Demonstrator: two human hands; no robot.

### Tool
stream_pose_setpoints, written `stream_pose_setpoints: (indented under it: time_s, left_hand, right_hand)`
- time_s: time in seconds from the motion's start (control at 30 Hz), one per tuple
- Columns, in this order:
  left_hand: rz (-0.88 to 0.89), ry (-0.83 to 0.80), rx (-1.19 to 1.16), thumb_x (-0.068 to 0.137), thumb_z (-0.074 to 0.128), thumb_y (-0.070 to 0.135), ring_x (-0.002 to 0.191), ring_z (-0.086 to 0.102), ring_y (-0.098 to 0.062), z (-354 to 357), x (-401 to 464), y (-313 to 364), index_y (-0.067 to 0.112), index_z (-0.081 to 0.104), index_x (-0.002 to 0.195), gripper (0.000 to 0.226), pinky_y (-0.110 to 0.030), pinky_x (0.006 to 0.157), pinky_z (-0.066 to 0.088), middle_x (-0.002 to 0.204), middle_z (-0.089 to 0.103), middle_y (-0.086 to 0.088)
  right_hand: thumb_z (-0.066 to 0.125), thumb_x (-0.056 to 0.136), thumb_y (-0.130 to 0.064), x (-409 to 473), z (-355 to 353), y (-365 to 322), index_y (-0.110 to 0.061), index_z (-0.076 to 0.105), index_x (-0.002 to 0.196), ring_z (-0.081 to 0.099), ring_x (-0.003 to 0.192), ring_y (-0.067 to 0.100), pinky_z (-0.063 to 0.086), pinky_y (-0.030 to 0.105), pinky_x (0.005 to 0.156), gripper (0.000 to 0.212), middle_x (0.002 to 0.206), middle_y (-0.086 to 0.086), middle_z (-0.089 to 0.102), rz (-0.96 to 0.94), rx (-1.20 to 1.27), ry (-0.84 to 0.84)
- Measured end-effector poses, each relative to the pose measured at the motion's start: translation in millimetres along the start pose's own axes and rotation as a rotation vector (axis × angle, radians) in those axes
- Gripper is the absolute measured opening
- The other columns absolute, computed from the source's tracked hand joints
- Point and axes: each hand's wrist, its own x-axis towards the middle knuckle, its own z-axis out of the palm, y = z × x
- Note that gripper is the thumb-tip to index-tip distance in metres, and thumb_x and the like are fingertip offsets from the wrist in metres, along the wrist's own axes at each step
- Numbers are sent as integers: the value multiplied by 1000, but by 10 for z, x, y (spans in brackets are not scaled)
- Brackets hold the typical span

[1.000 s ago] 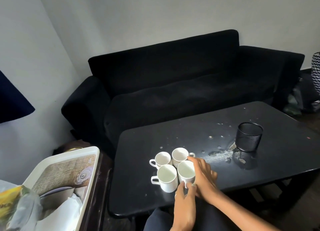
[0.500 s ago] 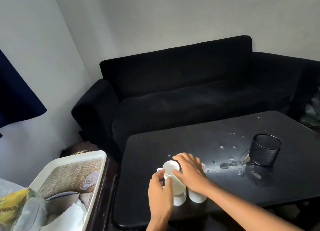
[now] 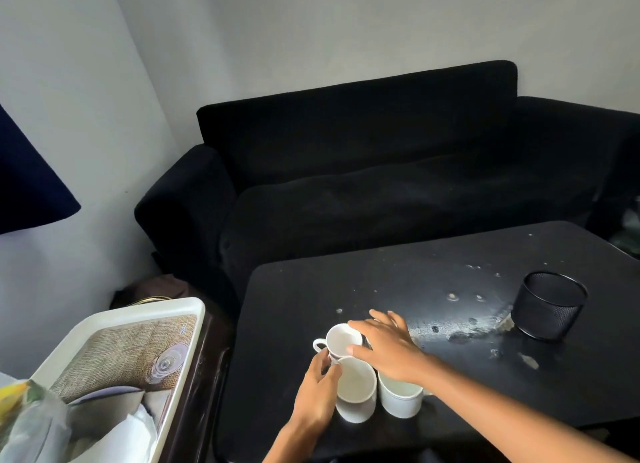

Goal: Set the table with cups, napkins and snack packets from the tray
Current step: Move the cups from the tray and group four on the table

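Note:
Three white cups show in a tight cluster on the black table: a back-left cup, a front-left cup and a front-right cup. My right hand lies over the cluster, thumb and forefinger on the back-left cup's rim, covering whatever is behind. My left hand pinches at the handle side of the front-left cup. At lower left the white tray holds white napkins and a yellow snack packet in clear plastic.
A black mesh holder stands on the table's right part, with pale stains and crumbs between it and the cups. A black sofa runs behind the table. The tray rests on a dark side stand.
My right hand has shifted from the front-right cup to the back-left cup. My left hand has moved to the front-left cup's handle side. The view has swung left.

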Motion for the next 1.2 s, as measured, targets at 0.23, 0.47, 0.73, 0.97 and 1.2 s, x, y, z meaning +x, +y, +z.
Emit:
stream_pose_setpoints:
  time_s: [0.23,0.47,0.73,0.97,1.2]
  left_hand:
    - [33,-88,-1,97,43,34,104,56,7,-78,40,-24,52,55,102,22,-12,77,41,106,63,29]
    - [26,-182,-27,99,34,47,105,66,-11,-178,144,0,41,56,125,34,-24,80,52,119,67,12]
    - [93,-198,-52,101,32,14,130,47,-13,-236,595,-33,18,51,137,41,-33,113,31,136,57,3]
    - [130,-132,-78,95,38,1,145,23,-20,-143,1007,-93,22,29,149,60,-42,122,11,151,39,2]
    - [91,-52,2,95,44,15,146,-21,-26,-44,1435,-30,43,10,150,71,-44,117,-12,160,15,11]
  right_hand:
    - [39,97,-45,18,-65,3,-24,29,147,3,148,19,-5,43,118,56,149,-2,39,-16,-22,-74]
    - [45,95,-42,154,-59,-36,-23,33,144,2,148,20,-4,45,116,54,148,-1,42,6,-46,-40]
    - [50,93,-39,539,-58,-10,-26,33,144,24,140,27,19,41,110,55,148,-1,42,91,17,-18]
    - [50,95,-27,928,-87,76,-21,26,149,31,140,25,30,37,112,59,154,3,30,137,264,-21]
    - [47,97,-26,1310,-54,146,-25,22,150,28,141,27,28,42,114,58,156,3,28,198,447,31]
